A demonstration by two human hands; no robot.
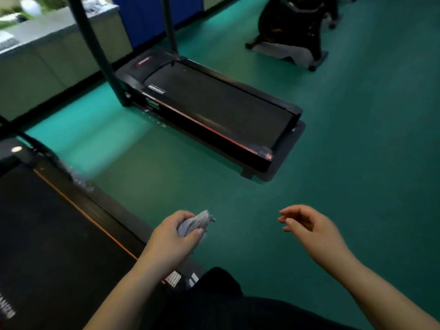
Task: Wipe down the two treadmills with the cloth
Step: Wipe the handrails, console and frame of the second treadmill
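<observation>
Clutching cloth (195, 223), left hand (170, 242); label (173, 278) blurred

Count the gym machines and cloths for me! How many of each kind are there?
Treadmills: 2 (far treadmill, near treadmill)
Bikes: 1 (exercise bike)
Cloths: 1 (grey cloth, gripped in the left hand)
Total: 4

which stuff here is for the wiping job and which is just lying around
For the job: cloth, gripped in the left hand; near treadmill; far treadmill.
Just there: exercise bike; counter; blue panel.
</observation>
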